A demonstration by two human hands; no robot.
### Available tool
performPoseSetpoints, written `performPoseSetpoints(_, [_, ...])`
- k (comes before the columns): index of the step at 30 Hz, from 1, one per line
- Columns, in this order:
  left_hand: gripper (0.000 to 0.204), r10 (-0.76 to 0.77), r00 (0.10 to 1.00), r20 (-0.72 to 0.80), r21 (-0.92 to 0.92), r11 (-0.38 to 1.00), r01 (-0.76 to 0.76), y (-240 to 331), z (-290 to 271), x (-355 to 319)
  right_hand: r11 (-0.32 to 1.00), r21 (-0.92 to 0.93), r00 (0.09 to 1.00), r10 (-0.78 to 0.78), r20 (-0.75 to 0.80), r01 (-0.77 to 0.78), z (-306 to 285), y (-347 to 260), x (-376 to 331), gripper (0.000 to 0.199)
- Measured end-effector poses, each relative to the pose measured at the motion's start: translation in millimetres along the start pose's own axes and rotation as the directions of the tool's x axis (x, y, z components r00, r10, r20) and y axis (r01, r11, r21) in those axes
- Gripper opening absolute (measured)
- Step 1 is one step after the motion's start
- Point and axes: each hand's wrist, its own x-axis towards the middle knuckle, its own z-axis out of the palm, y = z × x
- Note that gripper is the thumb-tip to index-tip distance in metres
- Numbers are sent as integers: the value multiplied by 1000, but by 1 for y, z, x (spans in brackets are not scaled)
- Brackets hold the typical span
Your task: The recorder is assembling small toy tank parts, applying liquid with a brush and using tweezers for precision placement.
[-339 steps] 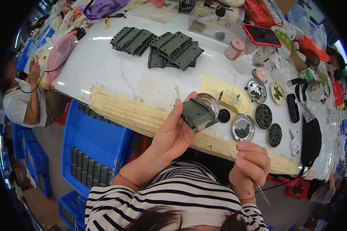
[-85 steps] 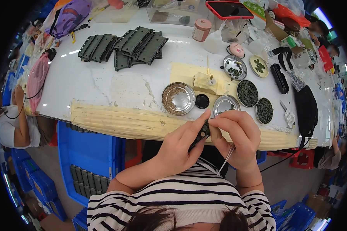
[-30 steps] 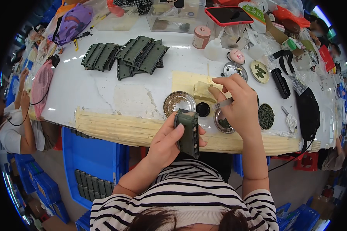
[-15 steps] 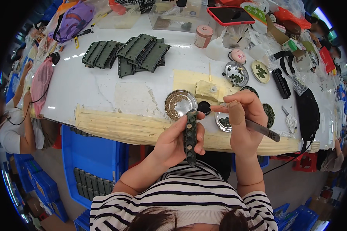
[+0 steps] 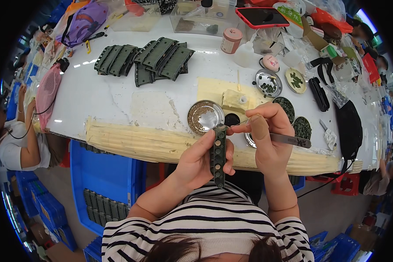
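Note:
My left hand [image 5: 196, 153] is closed around a dark green strip-shaped part [image 5: 218, 159] that stands upright, with a row of round spots, some brass-coloured, along its face. My right hand [image 5: 270, 139] is closed on metal tweezers [image 5: 294, 140], whose broad end sticks out to the right past the palm. A thin pale stick also seems to lie between the thumb and forefinger. Those fingertips are at the top end of the green part; whether they touch it I cannot tell. Just behind are a round metal dish [image 5: 212, 117] of small brownish pieces and a small black pot [image 5: 232, 119].
Stacked green parts [image 5: 161, 59] lie at the back left. Dishes of dark green bits [image 5: 302, 127] stand on the right, near a yellow block [image 5: 236, 100]. A blue crate [image 5: 102, 172] holds more green parts below the padded table edge [image 5: 139, 139]. Another person [image 5: 24, 144] sits at far left.
My right hand has moved left and slightly down, bringing its fingertips to the top of the green part. The left hand has barely shifted.

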Motion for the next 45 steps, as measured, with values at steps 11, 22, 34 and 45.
performPoseSetpoints(11, [47,29,999,-22,192,981,-24,15,16,-3,917,-385,961,-194,-196,107,-19,12,17,12])
performPoseSetpoints(22, [50,421,902,99,949,233,-212,24,16,-12,689,-695,904,-405,-136,204,-21,9,21,4])
performPoseSetpoints(34, [45,417,885,209,978,-70,-198,24,28,-9,998,-30,997,-47,55,48,-8,11,3,20])
performPoseSetpoints(45, [44,432,869,241,971,-113,-213,23,26,-8,995,-93,999,-26,45,30,-7,10,4,20])
